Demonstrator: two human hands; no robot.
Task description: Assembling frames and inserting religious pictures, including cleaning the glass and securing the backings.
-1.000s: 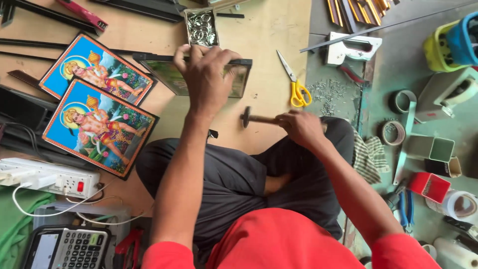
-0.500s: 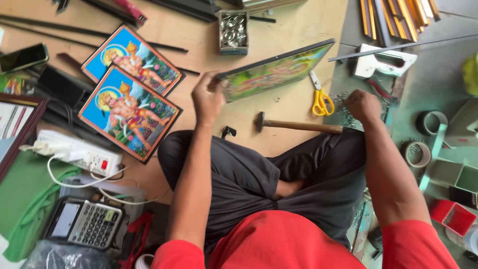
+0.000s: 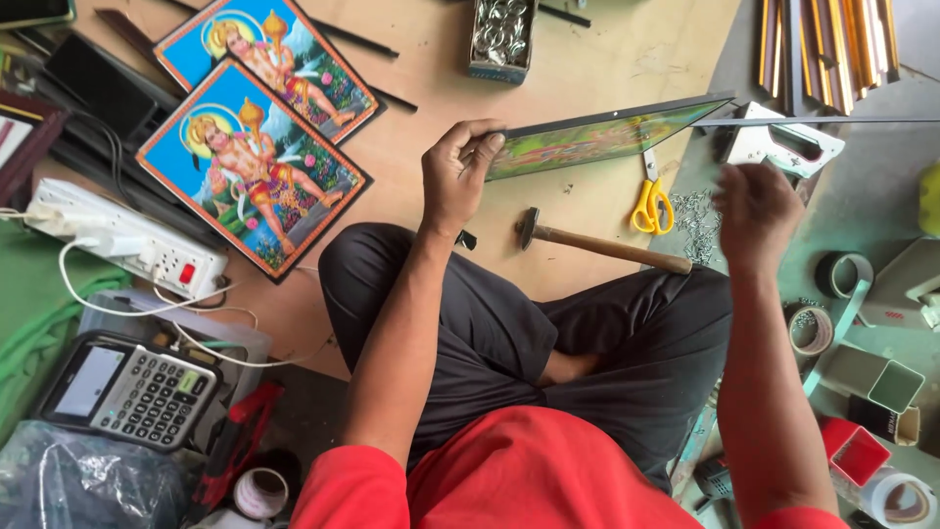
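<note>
One framed picture point(image 3: 607, 137) stands gripped in left hand point(image 3: 455, 176) fingers; right hand point(image 3: 754, 211) open over one hammer point(image 3: 602, 245).

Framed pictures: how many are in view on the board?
3. Two framed pictures lie flat at upper left, one above the other. A third stands on edge in the left hand. More may be hidden off-frame.

Bare board open beyond left hand point(image 3: 458, 174) fingers; hammer point(image 3: 602, 245), scissors point(image 3: 651, 203), nail pile point(image 3: 697, 217) crowd gap toward right hand point(image 3: 756, 211).
</note>
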